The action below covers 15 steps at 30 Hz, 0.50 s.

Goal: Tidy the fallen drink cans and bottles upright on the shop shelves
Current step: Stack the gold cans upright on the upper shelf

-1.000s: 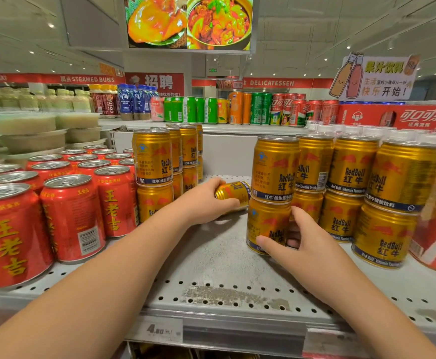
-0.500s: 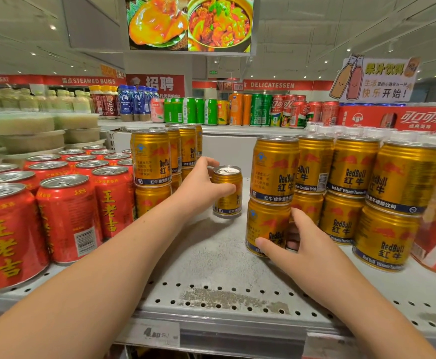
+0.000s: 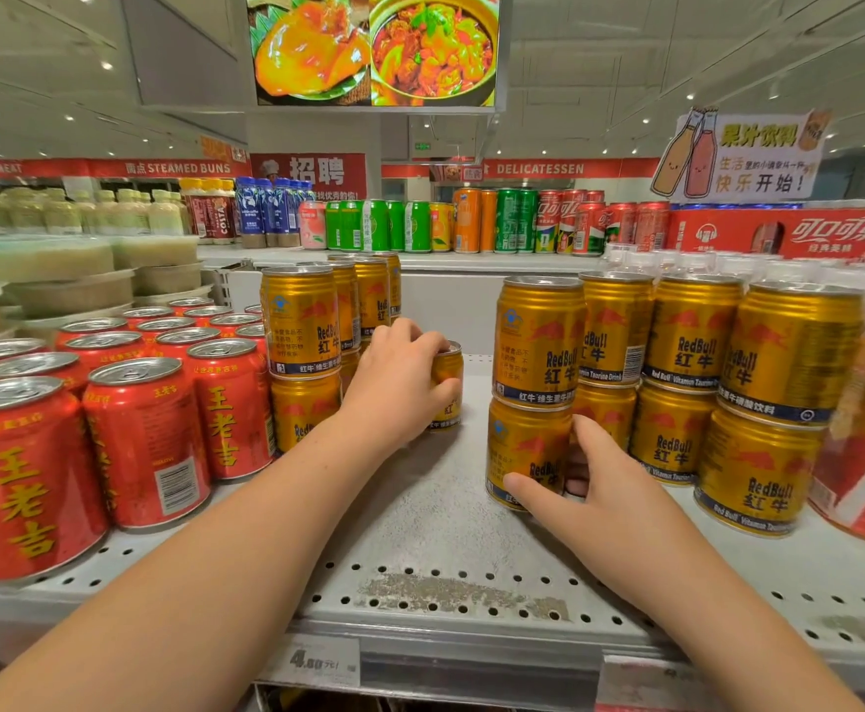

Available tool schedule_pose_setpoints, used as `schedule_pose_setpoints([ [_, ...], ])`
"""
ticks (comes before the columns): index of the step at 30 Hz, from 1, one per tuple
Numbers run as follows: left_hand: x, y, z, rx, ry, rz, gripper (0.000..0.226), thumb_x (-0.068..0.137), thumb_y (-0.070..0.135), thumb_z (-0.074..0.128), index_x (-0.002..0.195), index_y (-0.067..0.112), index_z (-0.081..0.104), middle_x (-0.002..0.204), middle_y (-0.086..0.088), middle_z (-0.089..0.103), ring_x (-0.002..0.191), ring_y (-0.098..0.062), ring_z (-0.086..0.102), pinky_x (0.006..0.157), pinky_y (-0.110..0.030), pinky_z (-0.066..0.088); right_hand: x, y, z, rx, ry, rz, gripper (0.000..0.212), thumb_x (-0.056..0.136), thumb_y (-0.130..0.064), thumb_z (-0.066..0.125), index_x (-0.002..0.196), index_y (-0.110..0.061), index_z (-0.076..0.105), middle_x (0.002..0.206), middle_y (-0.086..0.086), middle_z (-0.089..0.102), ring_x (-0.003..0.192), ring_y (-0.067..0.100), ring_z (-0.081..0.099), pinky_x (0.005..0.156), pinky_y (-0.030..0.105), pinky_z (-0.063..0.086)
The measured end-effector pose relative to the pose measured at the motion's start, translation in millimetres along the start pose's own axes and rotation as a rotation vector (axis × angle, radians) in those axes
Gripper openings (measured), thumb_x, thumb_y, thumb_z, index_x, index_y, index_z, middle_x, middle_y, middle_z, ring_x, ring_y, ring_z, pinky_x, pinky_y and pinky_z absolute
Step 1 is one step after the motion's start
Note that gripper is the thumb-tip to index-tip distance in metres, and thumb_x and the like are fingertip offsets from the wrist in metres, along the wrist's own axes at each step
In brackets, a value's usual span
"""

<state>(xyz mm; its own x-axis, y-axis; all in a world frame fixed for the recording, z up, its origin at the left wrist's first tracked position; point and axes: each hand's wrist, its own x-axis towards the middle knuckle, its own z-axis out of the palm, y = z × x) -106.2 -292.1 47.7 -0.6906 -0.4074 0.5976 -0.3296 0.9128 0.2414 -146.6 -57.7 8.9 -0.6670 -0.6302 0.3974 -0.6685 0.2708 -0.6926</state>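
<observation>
Now, left hand (image 3: 399, 382): reaches in over the front edge of the shelf (image 3: 420, 531), fingers curled over the top and side of a single gold can (image 3: 448, 382).
Single gold can: stands upright on the shelf floor toward the back edge, in the gap between the two gold stacks; its lettering is mostly hidden by the hand.
Right hand (image 3: 594, 485): thumb laid across the front of the lower can (image 3: 528, 454), the other fingers wrapped round its right side, tucked between it and the next can.
Lower can: bottom of the front left two-high stack in the right-hand group, standing on the shelf; label reads "RedBull".
Upper can (image 3: 540, 341): sits upright on the lower can; label reads "RedBull 红牛".
Right gold stacks (image 3: 692, 341): two high, running toward the right edge; labels show "RedBull 红牛" and "Vitamin Taurine Drink".
Left gold stacks (image 3: 301, 321): two high, same "RedBull 红牛" label, running toward the back edge.
Red cans (image 3: 147, 444): upright in rows at the left end, marked 王老吉 in yellow.
Price tag (image 3: 317, 660): on the front edge, reads "4.80 元".
Upper shelf: "COSTA" bottles (image 3: 217, 218), green, orange and red cans, and a red 可口可乐 carton (image 3: 831, 233).
Juice sign (image 3: 743, 156): 果汁饮料, 快乐开始!
Red banners: "STEAMED BUNS" (image 3: 178, 168), "DELICATESSEN" (image 3: 540, 169), 招聘 (image 3: 317, 169).
</observation>
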Motion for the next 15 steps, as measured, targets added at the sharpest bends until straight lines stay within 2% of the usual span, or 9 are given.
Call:
schedule_pose_setpoints([
  [2, -1, -1, 0, -0.001, -0.017, 0.006, 0.047, 0.097, 0.038, 0.061, 0.141, 0.026, 0.053, 0.133, -0.001, 0.050, 0.123, -0.022, 0.041, 0.104, -0.041, 0.043, 0, 1, 0, -0.001, 0.007, 0.003, 0.048, 0.079, -0.060, 0.072, 0.117, -0.048, 0.046, 0.105, -0.033, 0.058, 0.094, -0.008, 0.058, 0.072, 0.016, 0.048],
  [6, -4, 0, -3, 0.001, -0.040, 0.010, 0.048, 0.100, 0.027, 0.058, 0.146, 0.021, 0.047, 0.142, -0.003, 0.049, 0.129, -0.026, 0.046, 0.108, -0.043, 0.044, 5, 1, 2, 0.008, 0.010, -0.003, 0.055, 0.072, -0.064, 0.072, 0.118, -0.047, 0.049, 0.104, -0.029, 0.062, 0.093, -0.005, 0.061, 0.080, 0.026, 0.056],
  [8, -8, 7, -8, -0.012, -0.057, 0.014, 0.051, 0.101, 0.023, 0.056, 0.149, 0.020, 0.042, 0.152, -0.005, 0.040, 0.135, -0.028, 0.045, 0.109, -0.045, 0.044, 6, -1, 3, 0.012, -0.010, -0.012, 0.058, 0.067, -0.069, 0.070, 0.118, -0.050, 0.049, 0.100, -0.028, 0.064, 0.090, -0.008, 0.062, 0.079, 0.025, 0.057],
  [10, -15, 13, -18, -0.032, -0.037, 0.005, 0.053, 0.102, 0.022, 0.055, 0.152, 0.019, 0.038, 0.156, -0.007, 0.035, 0.133, -0.028, 0.048, 0.107, -0.041, 0.046, 8, -3, 4, 0.002, -0.029, -0.024, 0.059, 0.064, -0.073, 0.068, 0.115, -0.053, 0.047, 0.095, -0.029, 0.064, 0.088, -0.014, 0.060, 0.074, 0.022, 0.056],
  [12, -29, 17, -31, -0.101, 0.018, -0.025, 0.049, 0.102, 0.021, 0.053, 0.149, 0.021, 0.042, 0.145, -0.004, 0.047, 0.116, -0.020, 0.059, 0.094, -0.032, 0.050, 9, -4, 5, -0.020, -0.043, -0.036, 0.058, 0.064, -0.074, 0.068, 0.112, -0.054, 0.044, 0.092, -0.030, 0.063, 0.086, -0.016, 0.059, 0.067, 0.018, 0.052],
  [15, -62, 20, -46, -0.310, 0.052, -0.115, 0.039, 0.100, 0.020, 0.049, 0.139, 0.026, 0.051, 0.110, 0.010, 0.067, 0.089, -0.006, 0.064, 0.079, -0.032, 0.056, 16, -8, 7, -0.073, -0.073, -0.047, 0.057, 0.067, -0.073, 0.069, 0.112, -0.048, 0.044, 0.092, -0.028, 0.063, 0.080, -0.008, 0.063, 0.065, 0.020, 0.053],
])
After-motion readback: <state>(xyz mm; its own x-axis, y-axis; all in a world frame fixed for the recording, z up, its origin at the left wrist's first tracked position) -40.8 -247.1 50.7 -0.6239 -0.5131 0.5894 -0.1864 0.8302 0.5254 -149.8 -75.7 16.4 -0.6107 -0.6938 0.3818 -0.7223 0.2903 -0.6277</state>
